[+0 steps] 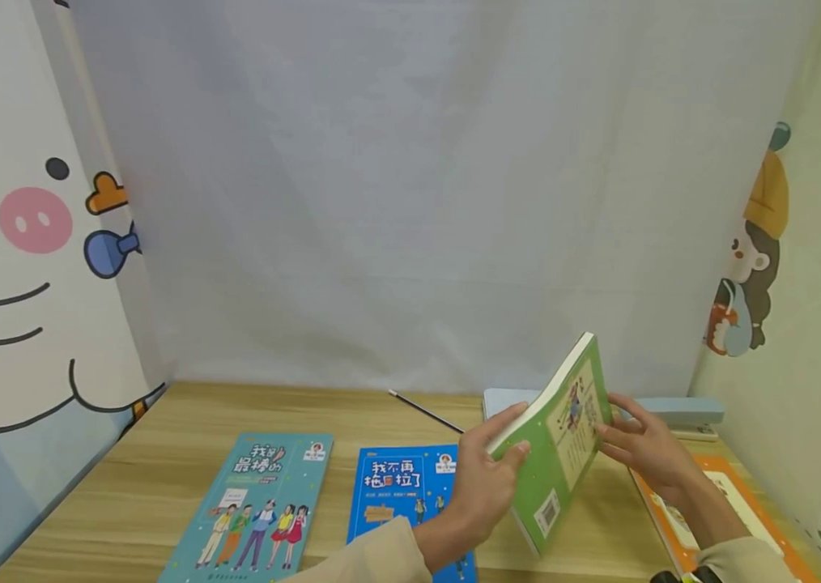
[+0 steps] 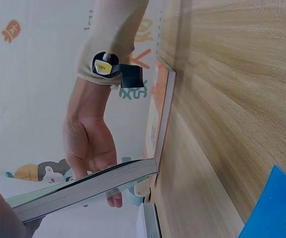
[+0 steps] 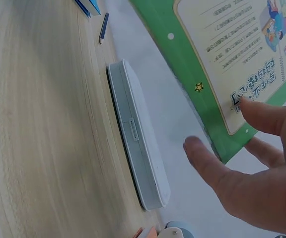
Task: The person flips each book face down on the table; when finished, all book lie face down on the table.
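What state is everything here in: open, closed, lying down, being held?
Green book: held tilted, closed or nearly so.
Left hand: gripping the green book.
Right hand: holding the same book.
Teal book: closed, lying flat.
Blue book: closed, lying flat, partly hidden.
Orange book: closed, lying flat, partly hidden.
Pencil: lying down.
Pale case: closed.
Pale-blue object at far right: partly hidden, state unclear.

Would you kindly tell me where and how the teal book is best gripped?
I'd probably pinch the teal book by its left long edge, coming from the left: it lies flat, with bare table on that side and the blue book to its right.
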Available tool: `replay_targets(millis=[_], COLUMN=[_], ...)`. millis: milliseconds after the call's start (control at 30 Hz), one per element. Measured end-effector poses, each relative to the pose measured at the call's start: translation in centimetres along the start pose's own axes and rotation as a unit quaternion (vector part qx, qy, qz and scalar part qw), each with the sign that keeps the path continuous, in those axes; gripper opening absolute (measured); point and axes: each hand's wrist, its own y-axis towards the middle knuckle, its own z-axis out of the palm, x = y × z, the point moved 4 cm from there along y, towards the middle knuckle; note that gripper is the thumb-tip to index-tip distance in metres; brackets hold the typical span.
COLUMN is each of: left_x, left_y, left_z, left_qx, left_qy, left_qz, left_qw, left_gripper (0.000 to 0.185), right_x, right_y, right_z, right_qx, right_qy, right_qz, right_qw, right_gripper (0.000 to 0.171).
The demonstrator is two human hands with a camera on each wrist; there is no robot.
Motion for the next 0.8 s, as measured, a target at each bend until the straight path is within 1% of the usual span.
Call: replay_targets(millis=[200,400,533,800], left_x=[-0.1,-0.2,-0.1,0.1], left_y=[0.1,-0.1,-0.2,-0.2], left_z=[0.0,0.0,-0.2,-0.6], left_qx=[-0.004,-0.004,-0.006,0.006], left_qy=[-0.006,-0.008,-0.011,0.006], left_qz=[-0.006,-0.008,-0.020,-0.018], left_qw=[1.0000,0.9999,0.9997,0.9998], left_gripper=[0.049,0.049,0.049,0.049], right_x=[-0.7,-1.3,-1.6,-1.9], right_y=[0.2,0.1,0.1,-0.2], right_z=[0.1,0.2,0.2,0.1], right_qx=[0.024,0.027,0.028,0.035], right_qy=[0.060,0.071,0.075,0.115], right_qz=[-0.002,0.020,0.031,0.056], right_qw=[0.998,0.997,0.996,0.991], right_gripper=[0.084,0.085,0.087,0.092])
